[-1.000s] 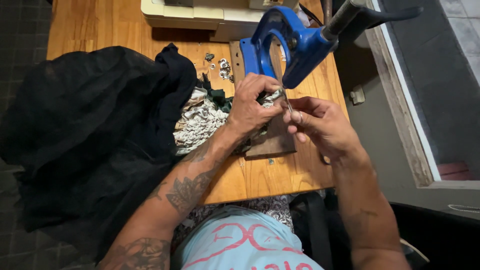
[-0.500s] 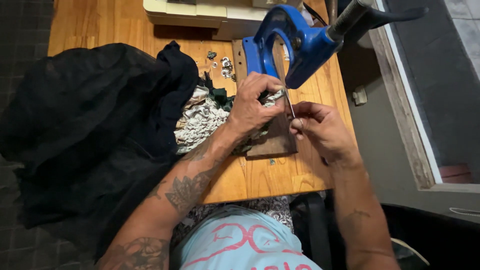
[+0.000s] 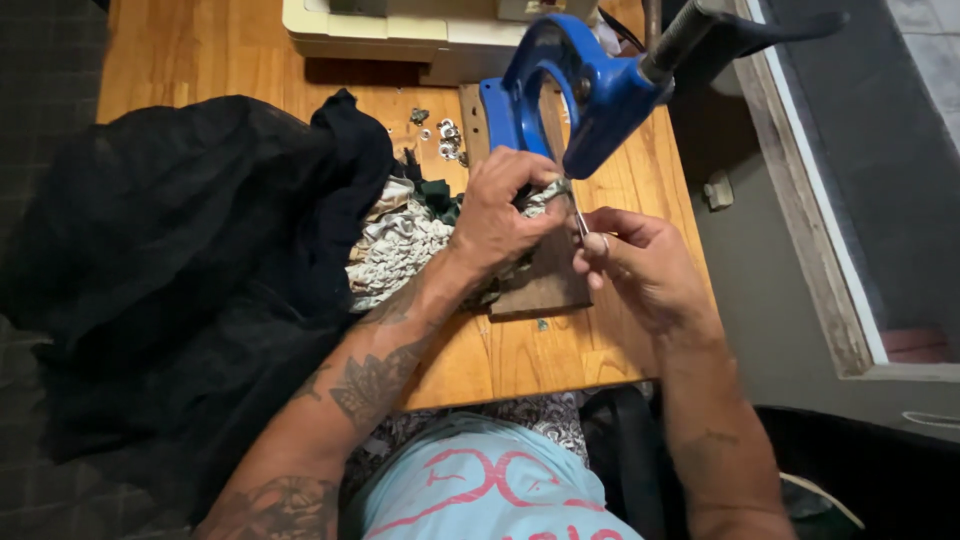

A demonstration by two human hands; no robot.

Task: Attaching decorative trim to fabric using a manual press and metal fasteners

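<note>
While the left hand (image 3: 505, 215) pinched a soft, limp fold of grey patterned fabric (image 3: 400, 245) under the blue cast-metal hand press (image 3: 585, 90) at the far right of the wooden table (image 3: 560, 350), the right hand (image 3: 640, 265) gripped a small, rigid, likely slippery silver metal tool (image 3: 579, 215), best held by fingertips.

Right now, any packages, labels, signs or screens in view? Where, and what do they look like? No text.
No packages, signs or screens visible.
Only printed marking: pink-red lettering or line design on the person's light blue shirt, bottom centre, partly cut off by the frame edge.
Blue hand press, top centre on the wooden table: no label visible.
Cream machine, top edge: no label visible.
</note>
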